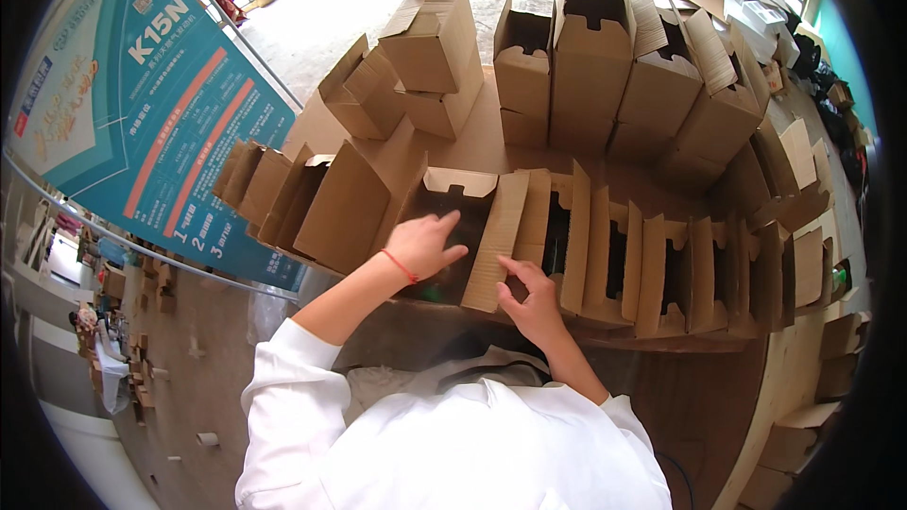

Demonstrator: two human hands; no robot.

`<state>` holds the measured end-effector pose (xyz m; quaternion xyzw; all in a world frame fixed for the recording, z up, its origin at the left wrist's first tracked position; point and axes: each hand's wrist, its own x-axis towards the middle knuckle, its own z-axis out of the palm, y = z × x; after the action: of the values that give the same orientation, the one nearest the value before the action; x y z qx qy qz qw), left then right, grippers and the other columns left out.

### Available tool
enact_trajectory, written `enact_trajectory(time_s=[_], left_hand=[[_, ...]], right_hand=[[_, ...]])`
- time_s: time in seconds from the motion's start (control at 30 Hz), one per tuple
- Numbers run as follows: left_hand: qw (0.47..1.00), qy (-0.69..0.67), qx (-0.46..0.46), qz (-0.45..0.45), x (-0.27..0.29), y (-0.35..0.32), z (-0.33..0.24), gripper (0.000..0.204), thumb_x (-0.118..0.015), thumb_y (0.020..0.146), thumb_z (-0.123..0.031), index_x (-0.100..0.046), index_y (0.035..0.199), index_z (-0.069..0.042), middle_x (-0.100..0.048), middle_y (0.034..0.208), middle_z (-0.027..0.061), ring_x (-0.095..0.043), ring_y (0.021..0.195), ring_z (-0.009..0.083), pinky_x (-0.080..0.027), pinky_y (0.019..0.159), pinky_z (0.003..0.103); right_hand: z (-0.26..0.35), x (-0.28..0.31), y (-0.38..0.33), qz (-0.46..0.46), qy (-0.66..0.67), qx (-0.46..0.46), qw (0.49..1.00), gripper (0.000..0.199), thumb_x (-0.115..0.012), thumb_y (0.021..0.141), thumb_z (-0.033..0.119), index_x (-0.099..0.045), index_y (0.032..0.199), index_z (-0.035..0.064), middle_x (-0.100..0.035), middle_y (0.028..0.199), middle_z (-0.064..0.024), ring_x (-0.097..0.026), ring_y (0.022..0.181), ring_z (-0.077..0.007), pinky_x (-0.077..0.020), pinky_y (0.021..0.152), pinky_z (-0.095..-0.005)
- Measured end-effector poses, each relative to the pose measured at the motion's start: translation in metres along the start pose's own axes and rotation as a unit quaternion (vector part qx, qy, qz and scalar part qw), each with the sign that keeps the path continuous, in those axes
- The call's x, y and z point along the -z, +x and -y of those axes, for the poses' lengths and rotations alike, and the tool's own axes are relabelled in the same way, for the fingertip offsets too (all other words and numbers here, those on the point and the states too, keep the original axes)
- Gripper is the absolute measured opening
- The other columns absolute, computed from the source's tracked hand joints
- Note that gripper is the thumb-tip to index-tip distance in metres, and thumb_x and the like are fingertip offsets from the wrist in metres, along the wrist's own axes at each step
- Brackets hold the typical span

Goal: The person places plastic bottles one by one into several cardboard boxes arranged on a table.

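An open brown cardboard box point(472, 183) stands in the front row before me, its far flap notched and its inside dark. Over its left part reaches my left hand point(421, 246), index finger stretched out and thumb spread, with nothing seen in it. My right hand point(534, 300) is at the near end of the box's raised right flap point(493, 250). Its thumb and index finger are apart, and the fingertips lie at or against the cardboard; firm contact is hard to make out. The other fingers of that hand are partly curled.
Several open boxes point(652, 274) line the table's front to the right, with more upright cartons point(590, 61) behind. A closed carton point(425, 38) sits stacked at the back. On the left, boxes point(342, 203) with raised flaps adjoin a teal banner point(142, 94).
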<state>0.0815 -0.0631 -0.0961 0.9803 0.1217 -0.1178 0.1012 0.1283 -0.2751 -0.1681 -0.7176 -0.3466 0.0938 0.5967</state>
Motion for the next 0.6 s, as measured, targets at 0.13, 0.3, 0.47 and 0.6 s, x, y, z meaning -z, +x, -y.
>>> enact_trajectory(time_s=[0.13, 0.3, 0.47, 0.6], left_hand=[[0.985, -0.067, -0.16, 0.013, 0.036, -0.035, 0.023, 0.097, -0.075, 0.067, -0.057, -0.036, 0.144, -0.013, -0.038, 0.143, 0.0187, -0.032, 0.136, 0.0319, -0.011, 0.116, 0.049], [0.981, 0.142, -0.13, -0.022, 0.023, -0.054, 0.042, 0.103, -0.082, 0.06, -0.045, -0.032, 0.146, -0.017, -0.024, 0.151, 0.0183, -0.02, 0.142, 0.0326, -0.007, 0.116, 0.051], [0.985, 0.096, -0.121, -0.08, 0.0, -0.036, 0.054, 0.096, -0.083, 0.063, -0.033, -0.036, 0.144, -0.015, -0.02, 0.152, 0.0209, -0.016, 0.142, 0.0382, -0.017, 0.115, 0.049], [0.97, -0.079, -0.22, -0.072, -0.024, -0.026, 0.049, 0.084, -0.068, 0.075, -0.009, -0.025, 0.148, -0.01, -0.015, 0.152, 0.0251, -0.014, 0.141, 0.0423, -0.02, 0.115, 0.043]], right_hand=[[-0.002, -0.001, 0.0, 0.001, -0.011, 0.03, 0.999, 0.031, -0.063, 0.077, 0.002, -0.065, 0.108, 0.0023, -0.065, 0.097, -0.0143, -0.062, 0.091, -0.0259, -0.0489, 0.082, -0.0314], [0.002, -0.007, 0.002, -0.013, -0.043, 0.053, 0.998, 0.035, -0.062, 0.075, 0.0, -0.065, 0.11, 0.0053, -0.066, 0.102, -0.0116, -0.061, 0.098, -0.0272, -0.043, 0.092, -0.0378], [0.03, -0.015, -0.001, -0.045, -0.28, 0.091, 0.955, 0.051, -0.067, 0.073, 0.009, -0.059, 0.124, 0.011, -0.061, 0.12, -0.0088, -0.051, 0.118, -0.0273, -0.0154, 0.112, -0.0559], [0.066, -0.041, 0.006, -0.031, -0.375, 0.098, 0.921, 0.064, -0.072, 0.073, 0.023, -0.052, 0.13, 0.0011, -0.056, 0.128, -0.0098, -0.045, 0.126, -0.0299, -0.0069, 0.112, -0.0601]])
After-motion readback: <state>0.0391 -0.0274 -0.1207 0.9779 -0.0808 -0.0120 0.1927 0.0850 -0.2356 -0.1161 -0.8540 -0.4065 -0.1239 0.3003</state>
